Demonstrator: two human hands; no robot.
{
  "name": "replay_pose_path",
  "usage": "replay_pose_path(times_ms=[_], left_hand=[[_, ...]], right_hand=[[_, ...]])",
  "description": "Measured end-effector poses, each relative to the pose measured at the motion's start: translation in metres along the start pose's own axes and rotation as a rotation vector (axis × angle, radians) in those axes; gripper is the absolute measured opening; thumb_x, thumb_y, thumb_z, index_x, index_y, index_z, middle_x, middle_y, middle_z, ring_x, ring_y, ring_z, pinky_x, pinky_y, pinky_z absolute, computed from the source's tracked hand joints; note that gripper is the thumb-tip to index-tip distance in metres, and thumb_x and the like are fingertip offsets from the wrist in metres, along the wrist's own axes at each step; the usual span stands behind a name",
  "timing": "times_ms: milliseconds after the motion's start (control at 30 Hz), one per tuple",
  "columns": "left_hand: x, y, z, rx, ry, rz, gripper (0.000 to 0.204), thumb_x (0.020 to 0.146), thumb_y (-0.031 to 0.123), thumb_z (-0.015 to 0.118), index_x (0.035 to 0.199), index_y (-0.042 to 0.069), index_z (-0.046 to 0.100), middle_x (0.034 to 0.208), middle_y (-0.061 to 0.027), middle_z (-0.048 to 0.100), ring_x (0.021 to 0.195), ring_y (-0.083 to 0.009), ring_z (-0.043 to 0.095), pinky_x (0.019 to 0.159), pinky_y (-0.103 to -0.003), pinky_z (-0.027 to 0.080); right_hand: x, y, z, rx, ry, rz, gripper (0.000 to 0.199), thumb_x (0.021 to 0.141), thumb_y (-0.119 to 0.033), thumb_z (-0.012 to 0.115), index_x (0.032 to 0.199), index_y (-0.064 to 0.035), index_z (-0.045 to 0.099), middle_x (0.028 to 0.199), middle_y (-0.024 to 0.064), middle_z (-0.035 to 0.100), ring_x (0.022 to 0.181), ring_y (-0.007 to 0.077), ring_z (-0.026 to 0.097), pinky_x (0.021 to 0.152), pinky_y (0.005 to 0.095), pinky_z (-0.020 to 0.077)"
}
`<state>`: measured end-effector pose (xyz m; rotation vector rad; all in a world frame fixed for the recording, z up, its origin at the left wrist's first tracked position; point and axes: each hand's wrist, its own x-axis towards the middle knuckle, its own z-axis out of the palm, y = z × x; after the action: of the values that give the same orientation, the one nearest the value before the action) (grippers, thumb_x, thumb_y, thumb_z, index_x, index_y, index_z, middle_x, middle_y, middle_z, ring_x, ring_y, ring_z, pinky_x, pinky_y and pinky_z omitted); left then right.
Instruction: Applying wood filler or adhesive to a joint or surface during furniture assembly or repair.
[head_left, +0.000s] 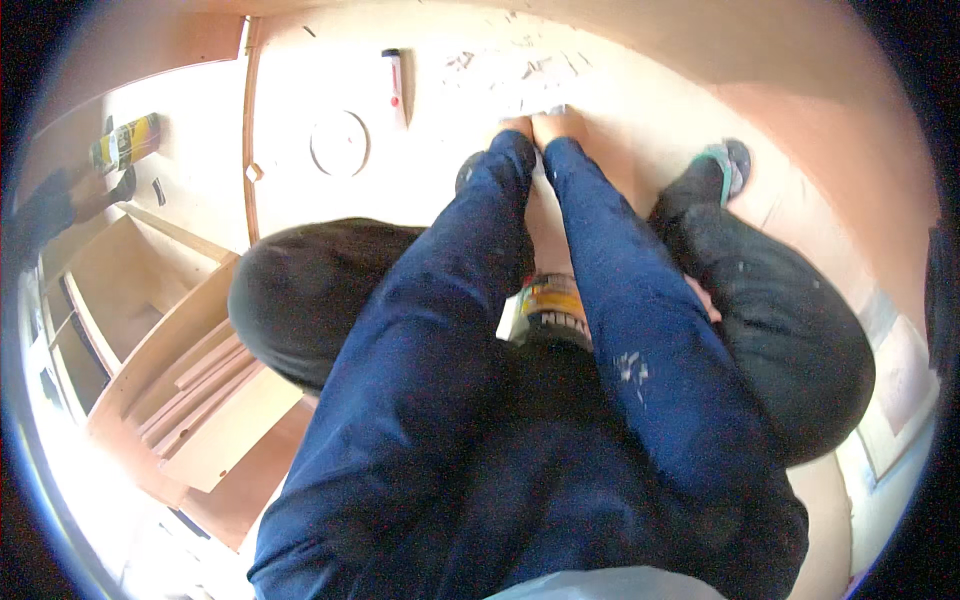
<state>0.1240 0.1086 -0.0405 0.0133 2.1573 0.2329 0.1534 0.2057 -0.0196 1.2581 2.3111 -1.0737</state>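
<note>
Both of my arms reach forward to the pale board surface, and my hands sit close together there. My left hand (515, 126) and my right hand (558, 125) look closed, with knuckles bent. A small pale-grey piece shows at the fingertips, but glare washes out its shape. Just beyond my hands lie scattered dark flakes and scraps (535, 68). Left of them are a white tube with a dark cap and a red mark (394, 80) and a thin white ring like a tape roll (338, 143).
Between my bent legs stands a labelled can (553, 298). At the left, another person's sleeve (42, 215) and hand appear near a yellow-green can (128, 143). A wooden box (130, 395) with stacked strips (200, 392) stands at lower left. My sandalled foot (735, 168) rests at right.
</note>
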Motion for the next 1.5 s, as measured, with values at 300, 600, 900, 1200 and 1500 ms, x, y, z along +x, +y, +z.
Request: replay_pose_path(times_ms=[300,600,900,1200,1500], left_hand=[[-0.038,0.0,0.008,0.285,-0.121,0.111,0.042,0.102,0.028,0.048,0.136,0.014,0.066,0.144,-0.0167,0.06,0.133,-0.0319,0.058,0.11,-0.047,0.046],[-0.045,0.008,0.001,0.124,-0.062,0.064,0.042,0.101,0.029,0.048,0.135,0.014,0.067,0.143,-0.016,0.06,0.132,-0.0315,0.059,0.109,-0.045,0.047],[-0.007,0.016,-0.021,0.111,0.022,0.116,0.042,0.101,0.03,0.049,0.134,0.014,0.068,0.143,-0.0153,0.061,0.132,-0.0311,0.059,0.109,-0.044,0.047],[-0.038,0.013,-0.006,0.097,-0.003,0.096,0.042,0.1,0.031,0.049,0.133,0.015,0.068,0.142,-0.0146,0.062,0.131,-0.0307,0.06,0.109,-0.043,0.048],[-0.05,0.025,-0.005,-0.018,0.062,0.047,0.042,0.1,0.032,0.049,0.132,0.015,0.069,0.142,-0.0139,0.062,0.131,-0.0302,0.06,0.108,-0.041,0.048]], right_hand=[[-0.019,0.066,0.031,-0.018,0.015,0.093,0.039,0.083,-0.03,0.058,0.107,-0.0047,0.075,0.111,0.0213,0.073,0.109,0.0395,0.068,0.095,0.0458,0.0535],[-0.028,0.044,0.01,0.056,0.06,0.198,0.038,0.077,-0.028,0.062,0.102,-0.0023,0.075,0.106,0.025,0.073,0.103,0.0414,0.07,0.091,0.0457,0.0551],[0.023,0.012,0.013,-0.018,0.068,0.056,0.043,0.077,-0.031,0.063,0.106,-0.0029,0.075,0.107,0.0254,0.073,0.106,0.0412,0.07,0.092,0.046,0.0546],[-0.033,0.054,0.019,0.142,0.134,0.128,0.04,0.08,-0.029,0.062,0.108,-0.0033,0.073,0.108,0.0241,0.073,0.104,0.0432,0.069,0.092,0.0493,0.0535],[-0.04,0.047,-0.002,0.229,0.076,0.333,0.035,0.08,-0.027,0.061,0.102,-0.0021,0.075,0.097,0.0237,0.075,0.095,0.0411,0.072,0.086,0.0472,0.0559]])
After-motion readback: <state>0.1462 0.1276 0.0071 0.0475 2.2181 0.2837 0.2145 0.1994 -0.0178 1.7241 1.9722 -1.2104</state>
